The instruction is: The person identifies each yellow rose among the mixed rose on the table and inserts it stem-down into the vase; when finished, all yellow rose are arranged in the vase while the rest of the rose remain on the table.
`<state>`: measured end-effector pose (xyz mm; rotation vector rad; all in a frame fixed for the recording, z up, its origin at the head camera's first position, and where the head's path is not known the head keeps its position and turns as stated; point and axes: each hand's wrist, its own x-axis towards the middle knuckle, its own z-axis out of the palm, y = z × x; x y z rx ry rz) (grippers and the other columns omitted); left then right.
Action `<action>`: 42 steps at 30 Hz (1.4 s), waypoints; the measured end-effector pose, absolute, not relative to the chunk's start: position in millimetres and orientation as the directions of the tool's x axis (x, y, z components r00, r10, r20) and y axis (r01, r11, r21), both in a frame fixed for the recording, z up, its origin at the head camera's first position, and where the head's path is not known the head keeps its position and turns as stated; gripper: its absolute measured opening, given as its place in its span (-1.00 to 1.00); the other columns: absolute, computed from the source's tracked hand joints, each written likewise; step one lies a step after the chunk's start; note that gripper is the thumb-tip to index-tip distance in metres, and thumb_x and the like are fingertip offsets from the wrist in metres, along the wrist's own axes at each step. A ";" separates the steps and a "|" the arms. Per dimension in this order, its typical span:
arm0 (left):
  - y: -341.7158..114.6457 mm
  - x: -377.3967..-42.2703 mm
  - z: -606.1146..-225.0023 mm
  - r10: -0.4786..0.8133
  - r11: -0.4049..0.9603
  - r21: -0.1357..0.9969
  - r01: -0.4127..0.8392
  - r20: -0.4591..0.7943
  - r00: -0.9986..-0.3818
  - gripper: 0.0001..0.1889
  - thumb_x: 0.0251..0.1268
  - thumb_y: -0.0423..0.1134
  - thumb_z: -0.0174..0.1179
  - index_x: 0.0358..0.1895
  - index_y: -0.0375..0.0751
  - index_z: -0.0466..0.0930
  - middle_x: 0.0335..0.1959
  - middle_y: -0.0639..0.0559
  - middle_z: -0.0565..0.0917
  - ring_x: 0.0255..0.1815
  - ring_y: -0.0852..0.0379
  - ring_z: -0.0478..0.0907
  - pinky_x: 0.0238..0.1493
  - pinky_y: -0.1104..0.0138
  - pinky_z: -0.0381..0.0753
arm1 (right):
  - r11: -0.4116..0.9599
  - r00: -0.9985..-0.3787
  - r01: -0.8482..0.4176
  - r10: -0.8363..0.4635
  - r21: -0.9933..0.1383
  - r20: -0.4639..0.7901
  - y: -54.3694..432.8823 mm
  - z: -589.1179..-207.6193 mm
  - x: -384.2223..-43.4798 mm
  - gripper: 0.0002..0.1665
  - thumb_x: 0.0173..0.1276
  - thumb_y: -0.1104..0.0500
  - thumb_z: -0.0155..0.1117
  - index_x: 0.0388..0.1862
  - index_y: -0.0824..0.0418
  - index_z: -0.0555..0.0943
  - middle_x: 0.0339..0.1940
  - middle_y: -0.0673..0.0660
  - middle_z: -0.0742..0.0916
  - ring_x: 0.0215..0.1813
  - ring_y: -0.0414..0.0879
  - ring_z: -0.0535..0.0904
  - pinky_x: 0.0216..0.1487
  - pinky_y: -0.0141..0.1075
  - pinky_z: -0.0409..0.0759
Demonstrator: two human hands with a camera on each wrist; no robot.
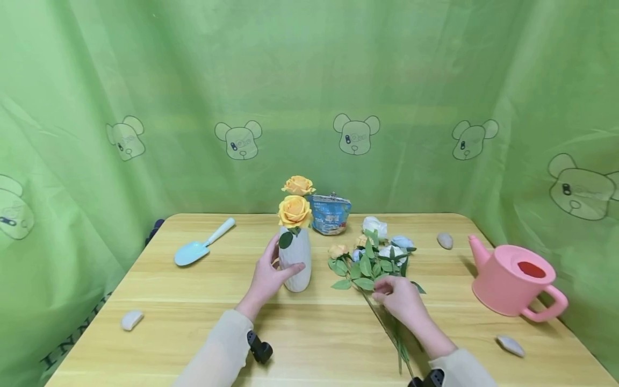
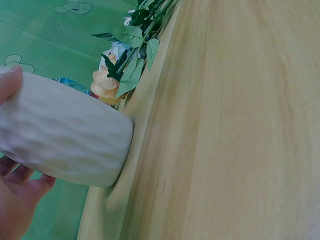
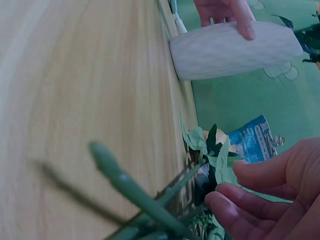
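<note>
A white textured vase (image 1: 302,252) stands upright with two yellow roses (image 1: 295,212) in its top. My left hand (image 1: 271,274) holds the vase from its left side, the thumb across its front; in the left wrist view the fingers (image 2: 20,175) lie along its other side. To the right, a bunch of artificial flowers (image 1: 369,263) with white, blue and peach blooms lies on the table, stems toward me. Over those stems, just below the leaves, is my right hand (image 1: 398,298). The right wrist view shows its thumb and bent fingers (image 3: 245,202) apart, with nothing visibly pinched.
Behind the vase stands a blue printed bag (image 1: 330,215) with a clip. A light blue trowel (image 1: 198,248) lies at the left, a pink watering can (image 1: 515,279) at the right. Grey stones (image 1: 131,320) are scattered on the wooden table (image 1: 193,306). Green curtain surrounds it.
</note>
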<state>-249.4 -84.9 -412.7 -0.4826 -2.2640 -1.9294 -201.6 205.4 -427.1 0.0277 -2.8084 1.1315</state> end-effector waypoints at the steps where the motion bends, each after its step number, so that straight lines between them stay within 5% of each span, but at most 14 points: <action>1: -85.4 -249.3 -412.5 0.156 0.134 0.937 0.323 0.302 -0.941 -0.13 0.01 -0.26 0.40 0.41 0.01 0.12 0.21 -0.12 0.43 0.18 -0.07 0.39 0.20 0.05 0.36 | 0.734 -0.993 -0.073 0.010 -0.675 0.118 204.0 -427.5 -201.7 -0.81 0.09 0.34 0.37 -0.27 0.32 0.64 -0.47 0.04 0.67 -0.44 -0.13 0.55 -0.48 -0.32 0.54; 16: -86.4 -250.8 -413.1 0.161 0.124 0.932 0.341 0.320 -0.934 -0.14 0.01 -0.27 0.40 0.40 -0.01 0.13 0.20 -0.12 0.44 0.18 -0.05 0.40 0.19 0.05 0.38 | 0.774 -0.996 -0.085 -0.070 -0.627 0.048 190.7 -443.1 -206.3 -0.79 -0.08 0.38 0.45 -0.42 0.26 0.63 -0.61 0.00 0.58 -0.56 -0.17 0.46 -0.53 -0.32 0.49; 27: -86.7 -250.5 -413.3 0.161 0.122 0.936 0.332 0.311 -0.937 -0.14 0.01 -0.27 0.40 0.40 -0.01 0.14 0.20 -0.12 0.44 0.17 -0.06 0.41 0.18 0.07 0.38 | 0.401 -0.993 0.027 -0.098 -0.916 -0.072 185.1 -420.9 -200.9 -0.60 0.09 0.51 0.22 -0.03 0.54 0.50 -0.49 0.25 0.62 -0.56 0.01 0.54 -0.57 -0.24 0.60; 35: -86.7 -249.6 -412.2 0.153 0.126 0.936 0.328 0.308 -0.939 -0.15 0.00 -0.28 0.41 0.39 -0.01 0.15 0.19 -0.13 0.45 0.17 -0.07 0.40 0.19 0.06 0.37 | 0.252 -0.992 -0.013 -0.121 -0.968 -0.019 182.0 -387.5 -209.5 -0.52 0.24 0.44 0.18 0.16 0.51 0.39 -0.27 0.25 0.59 -0.36 0.01 0.56 -0.38 -0.24 0.64; 42: -85.8 -249.5 -412.2 0.159 0.123 0.938 0.323 0.302 -0.940 -0.15 0.01 -0.28 0.40 0.40 0.00 0.15 0.20 -0.13 0.44 0.18 -0.07 0.40 0.20 0.06 0.37 | 0.191 -0.990 -0.117 -0.097 -0.975 0.100 172.8 -358.2 -219.5 -0.55 0.24 0.42 0.19 0.12 0.46 0.41 -0.20 0.27 0.56 -0.27 0.07 0.56 -0.30 -0.23 0.66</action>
